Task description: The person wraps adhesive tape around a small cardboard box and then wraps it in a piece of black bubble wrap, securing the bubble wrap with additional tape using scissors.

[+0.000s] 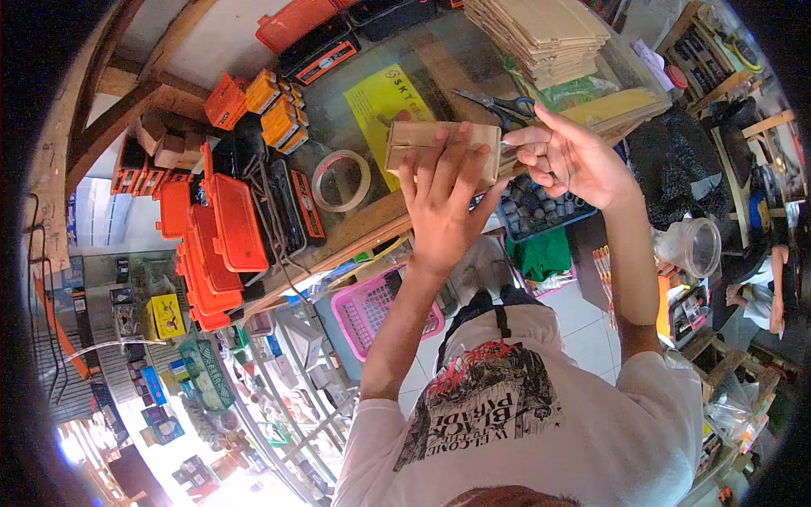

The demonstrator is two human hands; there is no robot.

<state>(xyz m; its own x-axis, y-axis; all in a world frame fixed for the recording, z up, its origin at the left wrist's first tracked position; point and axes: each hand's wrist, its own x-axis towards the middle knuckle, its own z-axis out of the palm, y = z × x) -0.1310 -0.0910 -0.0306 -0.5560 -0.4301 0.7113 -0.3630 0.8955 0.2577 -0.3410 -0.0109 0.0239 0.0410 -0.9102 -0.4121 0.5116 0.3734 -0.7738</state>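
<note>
A small brown cardboard box (491, 141) rests near the front edge of the glass-topped counter, partly over a yellow printed sheet (380, 95). My left hand (447, 190) lies across its top with fingers spread and the thumb along the near side. At the box's right end is my right hand (570, 158), palm turned up, thumb raised and fingers curled; a small shiny bit shows at the index fingertip, too small to identify. Scissors (513, 108) with dark handles lie just behind. A roll of tape (341, 180) lies flat to the left.
Flattened cardboard boxes (538, 32) are stacked at the back right. Orange toolbox lids (237, 222) and small orange boxes (282, 123) stand left. A blue tray (545, 212) of dark cylindrical pieces is below my right hand. A pink basket (361, 323) sits lower down. Another person's arm (778, 285) shows far right.
</note>
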